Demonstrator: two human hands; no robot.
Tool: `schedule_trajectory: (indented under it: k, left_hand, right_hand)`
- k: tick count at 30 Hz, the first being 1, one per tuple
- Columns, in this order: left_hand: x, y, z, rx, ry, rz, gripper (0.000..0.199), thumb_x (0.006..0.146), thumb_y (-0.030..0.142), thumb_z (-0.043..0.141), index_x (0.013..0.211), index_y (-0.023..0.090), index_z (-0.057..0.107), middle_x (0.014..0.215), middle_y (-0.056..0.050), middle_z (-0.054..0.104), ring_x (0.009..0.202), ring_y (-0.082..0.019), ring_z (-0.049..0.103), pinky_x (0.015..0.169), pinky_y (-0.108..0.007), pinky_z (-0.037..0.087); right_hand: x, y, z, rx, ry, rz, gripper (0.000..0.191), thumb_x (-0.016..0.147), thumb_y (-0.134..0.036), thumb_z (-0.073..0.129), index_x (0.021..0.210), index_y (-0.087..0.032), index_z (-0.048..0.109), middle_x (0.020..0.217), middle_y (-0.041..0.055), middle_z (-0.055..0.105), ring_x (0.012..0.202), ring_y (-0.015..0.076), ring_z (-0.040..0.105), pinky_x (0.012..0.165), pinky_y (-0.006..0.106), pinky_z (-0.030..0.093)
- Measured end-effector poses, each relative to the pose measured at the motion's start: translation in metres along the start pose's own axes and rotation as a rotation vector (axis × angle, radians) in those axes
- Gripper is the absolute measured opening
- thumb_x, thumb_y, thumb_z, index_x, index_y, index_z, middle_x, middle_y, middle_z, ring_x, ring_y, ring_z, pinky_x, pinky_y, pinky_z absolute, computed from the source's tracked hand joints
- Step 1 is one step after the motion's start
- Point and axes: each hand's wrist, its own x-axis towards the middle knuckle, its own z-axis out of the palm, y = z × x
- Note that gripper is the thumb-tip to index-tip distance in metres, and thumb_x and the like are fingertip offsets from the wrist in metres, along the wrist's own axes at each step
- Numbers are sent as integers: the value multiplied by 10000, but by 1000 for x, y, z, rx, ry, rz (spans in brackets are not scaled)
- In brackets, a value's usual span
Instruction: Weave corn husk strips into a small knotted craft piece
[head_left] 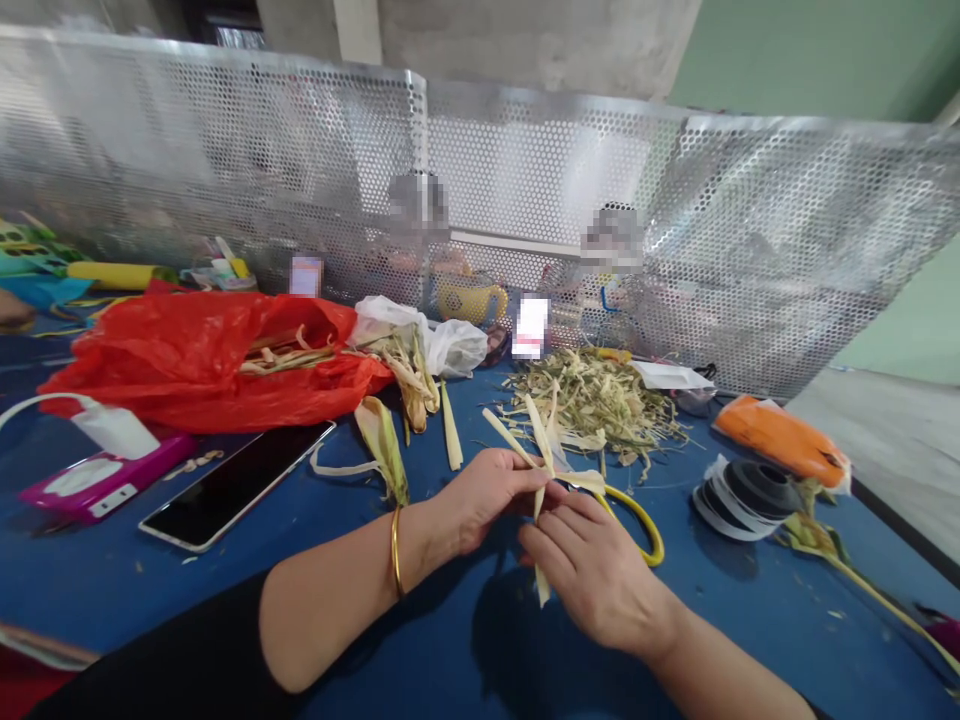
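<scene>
Several pale corn husk strips (541, 430) cross one another between my two hands, above the blue table. My left hand (491, 495) pinches them near the crossing, thumb on top. My right hand (596, 560) is closed around the lower part of the strips from the right, and one strip end pokes out below its fingers. Part of the crossing is hidden by the fingers. Just beyond my right hand lie scissors with yellow handles (651, 535), their blades mostly covered by hand and husk.
A heap of shredded husk (607, 405) lies ahead. Left are a red plastic bag (172, 350) of husks, a dark phone (240, 485) and a magenta power strip (112, 480). Right are black and white tape rolls (746, 500) and an orange packet (780, 440). A perforated metal screen (525, 160) closes the back.
</scene>
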Motion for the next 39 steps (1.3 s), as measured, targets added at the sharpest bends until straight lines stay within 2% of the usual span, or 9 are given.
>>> schedule_trajectory:
  k: [3,5,7,9,12,19,28,33,39]
  left_hand:
    - [1,6,-3,7,57,24,221,670,310,756,695,115,656,666,-24,628,611,-112,563,638,-249,456]
    - [1,10,-4,-5,68,29,208,690,302,737,680,138,610,651,-2,600,591,-111,554,620,-260,461]
    - [-1,11,-4,35,52,19,232,720,328,711,663,152,570,616,11,570,548,-106,532,574,-256,440]
    - [-2,11,-3,131,60,36,246,727,354,703,679,156,564,564,27,535,498,-94,487,509,-237,384]
    - [-3,9,-2,295,94,83,255,711,373,717,739,153,589,519,52,504,460,-72,415,455,-215,279]
    - [-1,22,-6,334,88,65,284,639,375,740,670,149,571,487,60,477,429,-44,328,448,-219,159]
    - [7,26,-19,344,68,32,376,562,429,807,653,141,581,471,59,470,402,-32,279,442,-235,100]
    - [7,25,-24,231,-85,-16,423,701,514,690,795,102,676,558,37,506,421,-32,270,436,-233,122]
    - [7,23,-23,213,-46,-5,363,731,456,678,838,110,689,591,26,530,448,-38,347,436,-216,172]
  right_hand:
    - [-1,10,-2,-59,93,150,262,944,-171,466,1191,-133,543,972,106,678,898,221,612,858,380,439]
    - [-2,18,-1,-132,129,344,302,942,-266,504,1213,-137,536,1072,145,660,983,266,602,862,408,428]
    - [-4,24,2,-121,94,476,250,952,-325,484,1113,-157,576,985,125,674,916,263,618,857,411,420]
    - [-5,25,6,-29,20,516,223,981,-319,417,953,-181,590,813,67,669,763,216,618,822,378,417]
    - [-4,22,7,115,-45,569,325,1002,-285,336,755,-203,531,653,12,607,616,167,564,723,317,400]
    - [1,13,-4,494,-68,868,394,979,-375,353,637,-210,455,538,-30,493,517,122,459,522,231,317]
    - [3,4,-7,531,-11,845,384,971,-366,356,633,-206,446,548,-32,458,531,114,421,529,227,300]
    - [-1,5,-7,498,-32,828,387,974,-369,349,645,-207,475,571,-17,488,575,131,464,559,237,314]
    - [-7,10,1,503,-90,910,332,964,-427,387,742,-220,522,636,-9,554,625,152,500,580,247,328]
